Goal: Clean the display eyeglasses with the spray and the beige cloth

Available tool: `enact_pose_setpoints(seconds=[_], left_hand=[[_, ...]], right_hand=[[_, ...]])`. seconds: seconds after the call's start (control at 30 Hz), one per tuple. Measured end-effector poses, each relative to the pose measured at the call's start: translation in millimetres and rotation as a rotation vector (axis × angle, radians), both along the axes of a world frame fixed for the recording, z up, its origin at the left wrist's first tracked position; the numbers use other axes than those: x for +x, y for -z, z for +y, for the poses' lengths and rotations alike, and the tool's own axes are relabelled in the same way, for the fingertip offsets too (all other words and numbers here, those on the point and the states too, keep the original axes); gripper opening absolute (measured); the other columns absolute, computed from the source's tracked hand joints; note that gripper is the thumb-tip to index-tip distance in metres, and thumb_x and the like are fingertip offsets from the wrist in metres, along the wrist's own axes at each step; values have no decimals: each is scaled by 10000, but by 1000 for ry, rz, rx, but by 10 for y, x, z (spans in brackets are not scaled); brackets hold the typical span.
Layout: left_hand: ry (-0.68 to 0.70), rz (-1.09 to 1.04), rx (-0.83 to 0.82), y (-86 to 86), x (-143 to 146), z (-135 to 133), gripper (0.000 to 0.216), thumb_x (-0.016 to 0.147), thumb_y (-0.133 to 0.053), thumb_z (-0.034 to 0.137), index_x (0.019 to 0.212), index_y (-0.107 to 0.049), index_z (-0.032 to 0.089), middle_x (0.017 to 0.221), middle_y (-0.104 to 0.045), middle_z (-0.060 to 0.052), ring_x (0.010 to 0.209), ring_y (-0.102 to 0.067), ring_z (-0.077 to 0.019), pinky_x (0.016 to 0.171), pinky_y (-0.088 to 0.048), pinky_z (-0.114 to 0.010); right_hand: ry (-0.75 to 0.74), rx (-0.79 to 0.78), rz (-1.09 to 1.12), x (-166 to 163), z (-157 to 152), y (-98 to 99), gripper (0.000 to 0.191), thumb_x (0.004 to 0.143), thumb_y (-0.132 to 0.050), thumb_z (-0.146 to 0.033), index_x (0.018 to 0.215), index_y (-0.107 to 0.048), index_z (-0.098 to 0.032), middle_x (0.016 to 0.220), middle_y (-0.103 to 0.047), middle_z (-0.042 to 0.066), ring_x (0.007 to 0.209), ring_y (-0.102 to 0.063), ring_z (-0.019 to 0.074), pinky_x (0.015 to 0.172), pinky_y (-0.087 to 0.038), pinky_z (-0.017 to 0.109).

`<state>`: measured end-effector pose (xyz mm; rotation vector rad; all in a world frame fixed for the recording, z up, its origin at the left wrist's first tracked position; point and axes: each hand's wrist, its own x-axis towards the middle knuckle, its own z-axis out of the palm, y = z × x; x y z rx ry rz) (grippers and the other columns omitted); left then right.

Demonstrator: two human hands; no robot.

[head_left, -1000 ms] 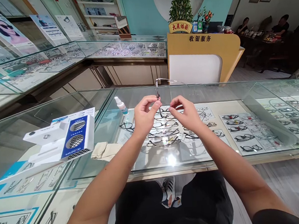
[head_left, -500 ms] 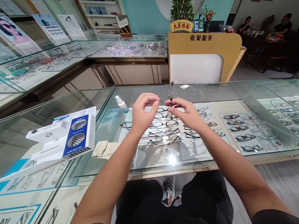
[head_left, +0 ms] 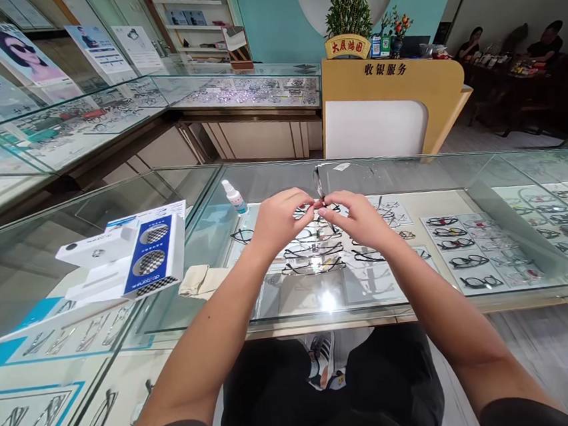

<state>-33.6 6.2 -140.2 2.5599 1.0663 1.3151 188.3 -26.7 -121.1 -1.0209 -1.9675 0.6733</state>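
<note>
A pair of eyeglasses [head_left: 318, 181] is held up over the glass counter, turned edge-on, with a thin temple stretching to the right. My right hand [head_left: 357, 218] pinches the frame between thumb and fingers. From the other side, my left hand [head_left: 285, 221] has its fingertips closed on the same part of the frame, meeting the right fingertips. The fingers cover the exact spot gripped. Left of my hands, a white spray bottle [head_left: 235, 197] stands on the counter. A folded beige cloth [head_left: 203, 282] lies nearer to me, beside my left forearm.
Under the glass top [head_left: 174, 321] several rows of eyeglasses [head_left: 314, 268] lie on display. A blue and white cardboard display box [head_left: 152, 260] sits at the left. Beyond the counter stand a yellow cashier desk [head_left: 392, 82] and other showcases. Two people sit at the far right.
My left hand has moved right and its fingers have closed onto the eyeglasses. The eyeglasses have shifted slightly left and down with my right hand. The camera view has moved a little.
</note>
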Motion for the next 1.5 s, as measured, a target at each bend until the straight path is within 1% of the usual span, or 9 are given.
enact_pose_setpoints(seconds=[0.27,0.47,0.87,1.03,1.23,1.33,1.4,1.47,1.5], left_hand=[[23,117,-2,-10,-16,-1,212,1017,-694,392,862,-750,259,907,-806,-58,848,-718,-231,691,-431,-337],[43,121,-49,11,-30,-3,224,1014,-698,384,853,-725,230,878,-780,-46,828,-701,-212,706,-443,-328],[127,-283,14,-15,64,-22,89,876,-739,162,804,-718,208,830,-767,-18,765,-707,-151,704,-559,-274],[93,-393,-15,-115,-68,11,98,917,-661,199,829,-700,215,844,-739,-20,782,-687,-158,727,-558,-289],[-93,-591,83,-203,-513,224,333,1006,-626,350,698,-623,225,705,-655,-19,693,-613,-169,728,-492,-320],[-306,-633,57,-174,-728,363,484,1104,-534,490,698,-568,229,672,-612,-14,668,-570,-166,758,-494,-319],[-496,-687,78,-112,-847,468,428,1132,-484,488,797,-562,234,747,-616,-14,737,-587,-174,837,-518,-324],[-657,-722,66,-21,-946,580,181,1086,-581,394,1005,-588,232,967,-679,-41,915,-650,-193,963,-536,-346],[-713,-717,5,31,-988,635,168,1030,-665,342,1122,-582,229,1099,-695,-67,1017,-671,-207,1022,-537,-361]], right_hand=[[-20,63,-151,-1,-29,8,302,1075,-686,-542,986,-774,-268,1049,-848,67,979,-671,289,865,-448,413],[-23,37,-255,-14,-88,-58,358,1121,-602,-535,1072,-780,-229,1164,-856,100,1074,-696,298,927,-470,429],[-19,-5,54,-16,-101,-69,369,1049,-693,-610,1109,-839,-277,1178,-857,61,1106,-742,273,946,-530,407],[-61,-84,244,-6,-111,-124,412,1064,-653,-612,1115,-849,-254,1218,-858,55,1143,-745,260,1046,-543,414],[-33,-73,308,31,-95,-138,476,1092,-573,-651,1060,-855,-268,1163,-849,49,1097,-721,255,1059,-541,437],[-57,-90,364,34,-80,-117,471,1091,-573,-654,1062,-842,-268,1174,-840,60,1148,-732,268,1109,-536,455],[-66,-101,400,30,-77,-110,456,1096,-571,-634,1051,-834,-265,1183,-837,66,1179,-735,274,1135,-534,457],[-62,-115,421,29,-79,-115,426,1099,-575,-594,1030,-832,-261,1192,-839,67,1191,-732,275,1148,-533,453],[-58,-126,425,30,-81,-121,409,1098,-579,-569,1019,-832,-258,1196,-840,66,1187,-732,275,1147,-534,450]])
